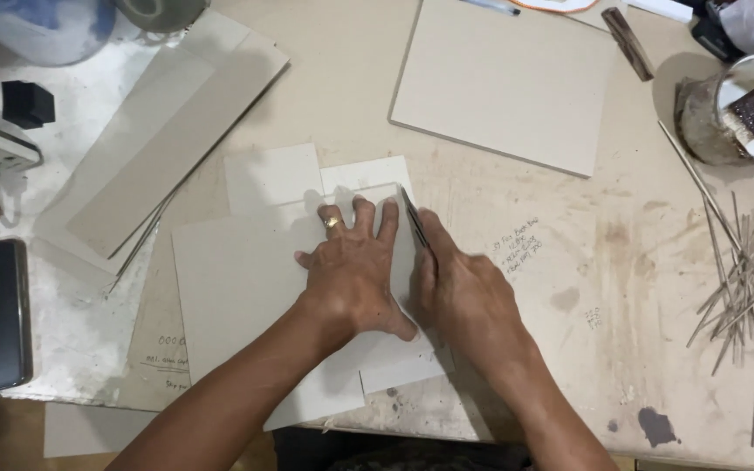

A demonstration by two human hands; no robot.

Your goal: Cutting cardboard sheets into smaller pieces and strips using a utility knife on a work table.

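- Your left hand (353, 266) presses flat, fingers spread, on the grey board (237, 288) at mid-table.
- Your right hand (462, 292) grips the blade (415, 220), just right of those fingertips, lying along the board's right edge, pointing away from you.

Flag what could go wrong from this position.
The left hand presses flat on the grey board with fingertips right beside the blade held by the right hand; a slip could cut them. The board lies on loose white sheets, so it might shift and spoil the cut.
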